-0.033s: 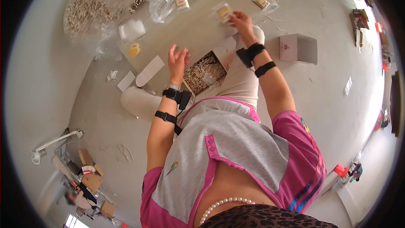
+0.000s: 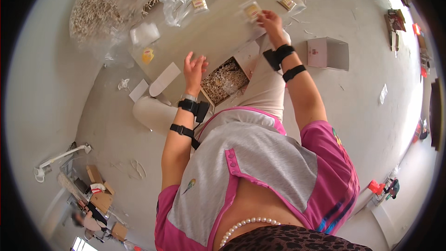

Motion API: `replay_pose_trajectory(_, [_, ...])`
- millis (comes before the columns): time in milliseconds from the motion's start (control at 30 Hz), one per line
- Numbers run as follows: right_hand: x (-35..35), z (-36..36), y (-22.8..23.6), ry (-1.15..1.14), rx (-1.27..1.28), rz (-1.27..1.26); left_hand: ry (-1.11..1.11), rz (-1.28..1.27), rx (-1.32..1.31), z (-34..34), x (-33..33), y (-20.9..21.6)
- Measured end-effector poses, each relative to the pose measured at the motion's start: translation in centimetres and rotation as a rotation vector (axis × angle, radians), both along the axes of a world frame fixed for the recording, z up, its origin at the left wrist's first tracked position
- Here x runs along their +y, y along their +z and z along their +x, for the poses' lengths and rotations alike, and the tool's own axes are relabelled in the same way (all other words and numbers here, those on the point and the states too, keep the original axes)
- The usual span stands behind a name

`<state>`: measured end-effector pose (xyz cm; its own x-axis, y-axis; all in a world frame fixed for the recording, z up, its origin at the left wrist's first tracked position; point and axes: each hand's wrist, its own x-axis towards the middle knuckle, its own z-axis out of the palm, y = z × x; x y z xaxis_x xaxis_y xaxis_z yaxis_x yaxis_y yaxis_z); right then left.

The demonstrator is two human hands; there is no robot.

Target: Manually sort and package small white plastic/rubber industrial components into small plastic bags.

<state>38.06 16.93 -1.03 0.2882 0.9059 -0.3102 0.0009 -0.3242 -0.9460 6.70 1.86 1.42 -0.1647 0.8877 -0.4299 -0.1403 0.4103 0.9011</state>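
My right hand (image 2: 273, 23) is closed on the edge of a small clear-wrapped packet (image 2: 252, 10), yellow and white, and holds it over the far part of the table (image 2: 204, 32). My left hand (image 2: 194, 69) has its fingers apart and nothing in them, just left of an open box (image 2: 206, 89) filled with crinkled paper shreds. A similar packet (image 2: 285, 2) lies near the table's far right corner. Another packet (image 2: 200, 3) rests beside crumpled clear plastic, and a flat yellow piece (image 2: 147, 56) lies at the left edge.
A large clear bag of paper shreds (image 2: 95, 14) bulges at the far left, with crumpled plastic film (image 2: 179, 2) beside it. A white wad (image 2: 144, 33) and a rounded pale card strip (image 2: 165, 79) lie on the table's left side. An open carton (image 2: 327, 53) stands on the floor at right.
My right hand has shifted slightly right and away from me, carrying the packet along. My left hand has barely moved.
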Motion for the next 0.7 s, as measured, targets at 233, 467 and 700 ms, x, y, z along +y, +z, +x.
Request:
replay_pose_trajectory(233, [4.7, 10.6, -3.2, -0.008, -0.309, -0.094, 0.019, -0.085, 0.03, -2.9, -2.0, -1.3])
replay_pose_trajectory(467, [4.9, 16.7, -4.9, -0.281, -0.477, -0.164, 0.005, -0.086, -0.013, -2.1, -1.5, -1.6])
replay_pose_trajectory(700, [2.1, 8.2, -1.6, -0.08, -0.976, 0.096, 0.009, -0.077, 0.073, -3.8, -2.5, -1.9])
